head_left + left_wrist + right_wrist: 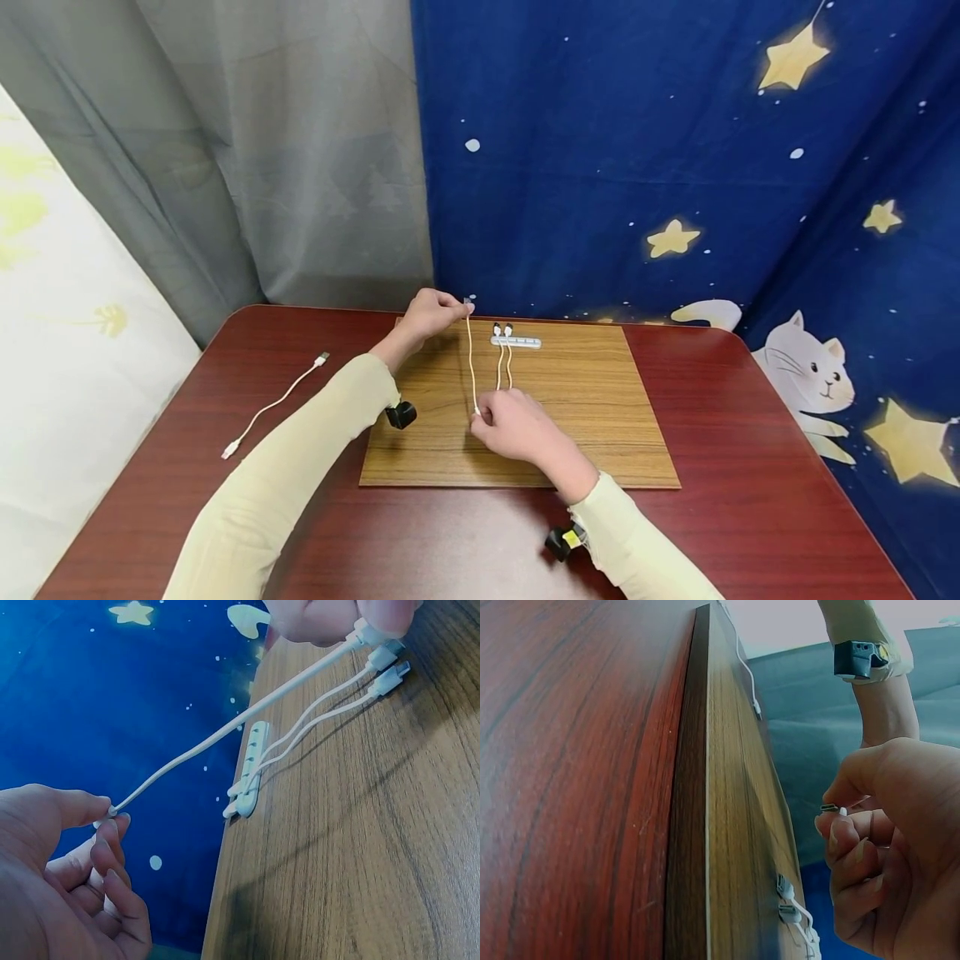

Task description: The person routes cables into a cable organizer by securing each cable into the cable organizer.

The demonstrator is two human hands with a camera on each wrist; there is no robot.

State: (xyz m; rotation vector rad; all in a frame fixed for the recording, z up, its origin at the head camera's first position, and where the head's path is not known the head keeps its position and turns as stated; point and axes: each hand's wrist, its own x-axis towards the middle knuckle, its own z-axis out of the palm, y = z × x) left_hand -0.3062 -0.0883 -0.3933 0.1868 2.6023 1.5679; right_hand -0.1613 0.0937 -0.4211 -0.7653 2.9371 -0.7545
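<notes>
A short white USB cable stretches between my two hands above the wooden board. My left hand pinches its far end between thumb and fingers near the board's back edge. The near end is pinched by my right hand, and a small metal plug tip sticks out from those fingers. Beside it, a white cable organizer clip is on the board near the back edge. Two other white cables sit side by side in slots at one end of the clip; its other slots hold nothing.
The wood-grain board lies on a dark red table. Left of the board, another white USB cable lies on the tabletop. Grey and blue curtains hang right behind the table's back edge.
</notes>
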